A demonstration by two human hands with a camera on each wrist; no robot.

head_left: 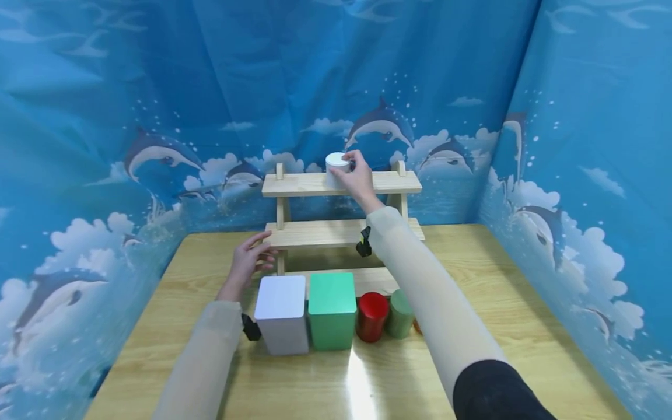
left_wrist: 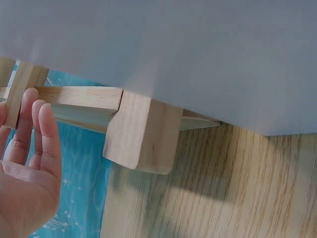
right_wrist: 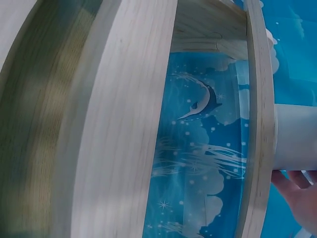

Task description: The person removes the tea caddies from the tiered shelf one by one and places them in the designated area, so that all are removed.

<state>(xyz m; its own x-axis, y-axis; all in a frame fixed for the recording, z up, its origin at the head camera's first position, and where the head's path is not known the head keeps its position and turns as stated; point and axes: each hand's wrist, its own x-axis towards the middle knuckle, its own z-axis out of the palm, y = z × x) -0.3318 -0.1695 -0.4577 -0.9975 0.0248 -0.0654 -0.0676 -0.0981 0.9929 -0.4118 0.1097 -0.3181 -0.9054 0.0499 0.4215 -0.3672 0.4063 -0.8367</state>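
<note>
My right hand (head_left: pixel 359 178) holds a white round canister (head_left: pixel 335 165) at the middle of the top board (head_left: pixel 299 185) of a three-step wooden shelf stand. In the right wrist view the canister (right_wrist: pixel 297 134) shows beyond the board's edge (right_wrist: pixel 260 124), with my fingers against its side. My left hand (head_left: pixel 249 261) grips the left end of the middle board (head_left: pixel 315 233), thumb above and fingers below. From the left wrist, the thumb and forefinger (left_wrist: pixel 30 99) lie on either side of a wooden piece (left_wrist: pixel 21 91).
A white box (head_left: pixel 283 315), a green box (head_left: pixel 332 315), a red cylinder (head_left: pixel 373 318) and a green cylinder (head_left: pixel 401 315) stand in a row before the lowest board (head_left: pixel 370 281). An orange thing is mostly hidden by my right sleeve. Dolphin-printed blue curtains (head_left: pixel 315 70) surround the wooden table (head_left: pixel 294 385).
</note>
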